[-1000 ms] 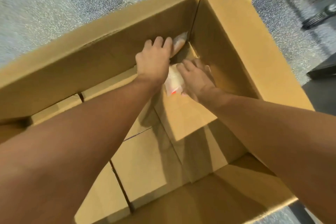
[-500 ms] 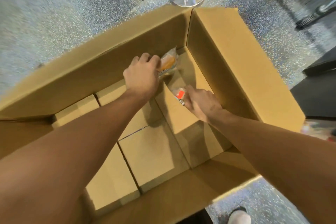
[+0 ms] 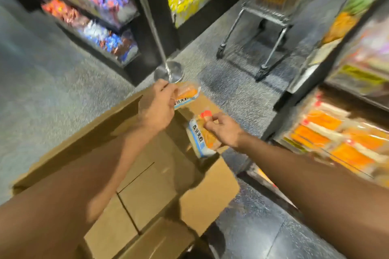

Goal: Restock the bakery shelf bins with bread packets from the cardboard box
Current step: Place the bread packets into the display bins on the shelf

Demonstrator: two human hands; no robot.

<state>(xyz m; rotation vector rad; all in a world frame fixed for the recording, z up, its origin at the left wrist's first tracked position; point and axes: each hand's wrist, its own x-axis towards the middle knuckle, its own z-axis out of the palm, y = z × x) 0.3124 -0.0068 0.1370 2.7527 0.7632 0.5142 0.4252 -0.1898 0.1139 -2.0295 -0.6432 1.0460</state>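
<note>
Both hands lifted out of the brown cardboard box (image 3: 206,193): left hand (image 3: 156,107) and right hand (image 3: 224,130) each grip a clear, blue-labelled bread packet, one up by the left (image 3: 187,93), one hanging from the right (image 3: 199,139).

The cardboard box (image 3: 202,195) is showing plain brown, and the two bread packets (image 3: 187,93) (image 3: 199,140) are showing clear wrap with orange, white and blue bands. The floor (image 3: 52,94) is looking speckled grey, while the shelf packets (image 3: 336,145) are glowing orange and white.
</note>
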